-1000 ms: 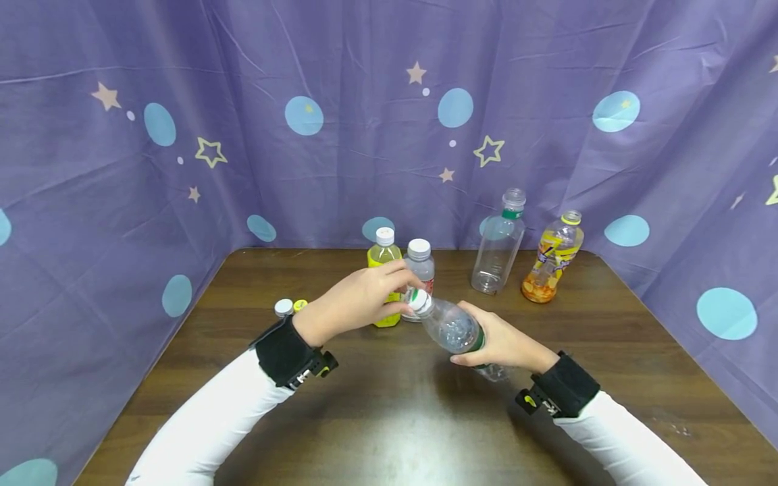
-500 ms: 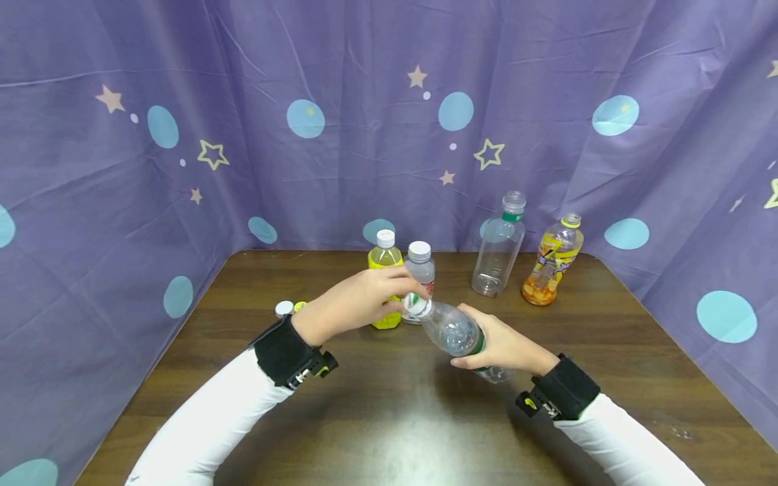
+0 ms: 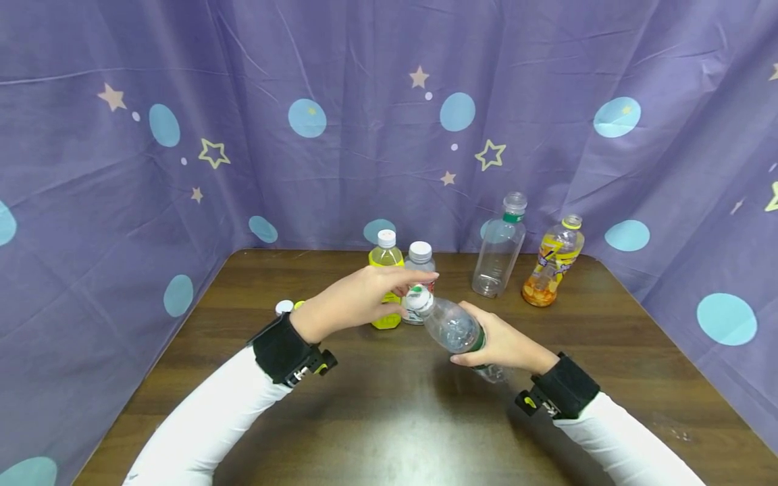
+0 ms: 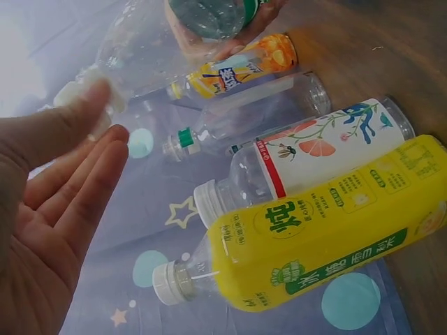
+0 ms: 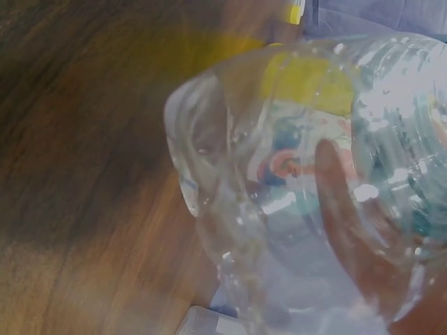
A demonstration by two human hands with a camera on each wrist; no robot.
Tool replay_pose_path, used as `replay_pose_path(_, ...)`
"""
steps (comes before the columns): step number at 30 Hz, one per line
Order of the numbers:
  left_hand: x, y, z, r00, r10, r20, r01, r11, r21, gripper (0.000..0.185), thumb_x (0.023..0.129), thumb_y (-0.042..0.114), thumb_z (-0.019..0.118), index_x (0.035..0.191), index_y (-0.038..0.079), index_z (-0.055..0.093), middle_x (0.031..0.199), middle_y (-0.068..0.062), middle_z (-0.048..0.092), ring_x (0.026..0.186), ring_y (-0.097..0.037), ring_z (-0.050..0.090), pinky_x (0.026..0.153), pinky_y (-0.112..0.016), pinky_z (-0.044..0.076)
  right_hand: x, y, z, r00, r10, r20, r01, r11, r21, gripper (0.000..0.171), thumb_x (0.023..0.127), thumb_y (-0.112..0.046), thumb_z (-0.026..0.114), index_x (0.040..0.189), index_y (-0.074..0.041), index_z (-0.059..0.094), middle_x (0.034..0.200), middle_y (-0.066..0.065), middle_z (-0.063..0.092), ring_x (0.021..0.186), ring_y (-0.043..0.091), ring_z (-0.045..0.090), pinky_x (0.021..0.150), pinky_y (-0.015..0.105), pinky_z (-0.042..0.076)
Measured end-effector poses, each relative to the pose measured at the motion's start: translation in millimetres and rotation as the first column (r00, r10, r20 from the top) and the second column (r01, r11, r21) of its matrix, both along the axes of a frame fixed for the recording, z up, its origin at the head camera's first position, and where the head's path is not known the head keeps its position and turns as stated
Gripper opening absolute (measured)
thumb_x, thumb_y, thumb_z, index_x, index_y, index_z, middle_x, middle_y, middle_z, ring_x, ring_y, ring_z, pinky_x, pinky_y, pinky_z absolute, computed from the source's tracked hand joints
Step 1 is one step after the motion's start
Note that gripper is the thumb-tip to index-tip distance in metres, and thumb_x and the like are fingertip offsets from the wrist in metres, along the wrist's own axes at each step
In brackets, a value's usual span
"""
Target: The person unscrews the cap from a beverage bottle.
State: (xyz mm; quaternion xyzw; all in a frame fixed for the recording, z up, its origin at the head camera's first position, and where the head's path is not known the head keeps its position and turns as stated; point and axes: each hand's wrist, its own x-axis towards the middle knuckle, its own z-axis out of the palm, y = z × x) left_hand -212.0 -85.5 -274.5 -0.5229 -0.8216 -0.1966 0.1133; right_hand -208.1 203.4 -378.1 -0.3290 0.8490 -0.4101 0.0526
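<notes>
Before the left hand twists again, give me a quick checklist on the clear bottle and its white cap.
1. Right hand holds the clear plastic bottle with the green label round its body: ok.
2. Bottle lifted off the brown wooden table and tilted, neck toward the left hand: ok.
3. White screw cap sits on the neck: ok.
4. Left hand grips the cap: not ok; its fingers are straight, only the tips beside it.
5. Cap tight or loose: cannot tell.
6. Room to turn: cannot tell; the yellow-labelled bottle and the flower-labelled clear bottle stand just behind the hands.
</notes>
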Motion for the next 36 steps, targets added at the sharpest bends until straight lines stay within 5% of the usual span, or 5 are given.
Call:
replay_pose_path(8, -0.4, 0.4, 0.9, 0.989, -0.008, -0.146, 0.008, 1.0, -0.006, 0.042, 0.08, 0.005, 0.078, 0.118, 0.019, 0.067, 0.114, 0.007, 0.069, 0.097, -0.007, 0.064, 0.086, -0.02, 0.052, 0.8, 0.0, 1.6, 1.0, -0.008, 0.006, 0.008, 1.0, 0.019, 0.072, 0.075, -0.031, 0.084, 0.133, -0.015, 0.044, 0.117, 0.0, 0.061, 0.102, 0.015, 0.06, 0.087, 0.03, 0.052)
replay_pose_path(12, 0.2, 0.8, 2.7, 0.993, 0.011, -0.117, -0.011, 1.0, -0.004, 0.038, 0.079, 0.009, 0.079, 0.114, 0.018, 0.069, 0.111, 0.008, 0.07, 0.097, -0.007, 0.065, 0.086, -0.02, 0.052, 0.4, -0.4, 2.0, 1.0, -0.006, 0.014, 0.006, 1.0, 0.011, 0.071, 0.074, -0.031, 0.084, 0.132, -0.017, 0.044, 0.117, 0.0, 0.061, 0.102, 0.016, 0.06, 0.086, 0.031, 0.052)
replay_pose_path(20, 3.0, 1.9, 6.4, 0.993, 0.117, -0.021, -0.117, 0.992, -0.04, 0.034, 0.084, 0.03, 0.075, 0.112, 0.012, 0.068, 0.081, 0.007, 0.067, 0.069, -0.003, 0.058, 0.063, -0.016, 0.047, -0.4, -0.1, -0.7, 0.999, 0.008, 0.032, -0.007, 1.0, -0.01, 0.068, 0.075, -0.029, 0.083, 0.131, -0.018, 0.045, 0.116, 0.001, 0.061, 0.101, 0.016, 0.061, 0.085, 0.03, 0.052)
replay_pose_path(29, 4.5, 4.7, 5.7, 0.99, 0.136, 0.047, -0.134, 0.99, -0.049, 0.048, 0.083, 0.029, 0.076, 0.125, 0.011, 0.063, 0.107, 0.002, 0.067, 0.09, -0.009, 0.062, 0.078, -0.021, 0.052, -0.4, -0.3, -3.7, 1.0, -0.001, 0.022, 0.001, 1.0, -0.007, 0.067, 0.076, -0.029, 0.083, 0.13, -0.018, 0.045, 0.112, 0.001, 0.061, 0.098, 0.014, 0.061, 0.083, 0.029, 0.053)
replay_pose_path(36, 0.0, 1.9, 4.7, 1.0, 0.019, -0.016, -0.019, 1.0, -0.022, 0.051, 0.083, 0.006, 0.075, 0.13, 0.018, 0.06, 0.127, 0.005, 0.063, 0.109, -0.009, 0.061, 0.088, -0.021, 0.051, -0.4, 0.1, -3.6, 1.0, -0.003, 0.004, 0.003, 1.0, -0.005, 0.067, 0.076, -0.029, 0.083, 0.13, -0.018, 0.045, 0.113, 0.0, 0.061, 0.1, 0.015, 0.06, 0.084, 0.03, 0.052)
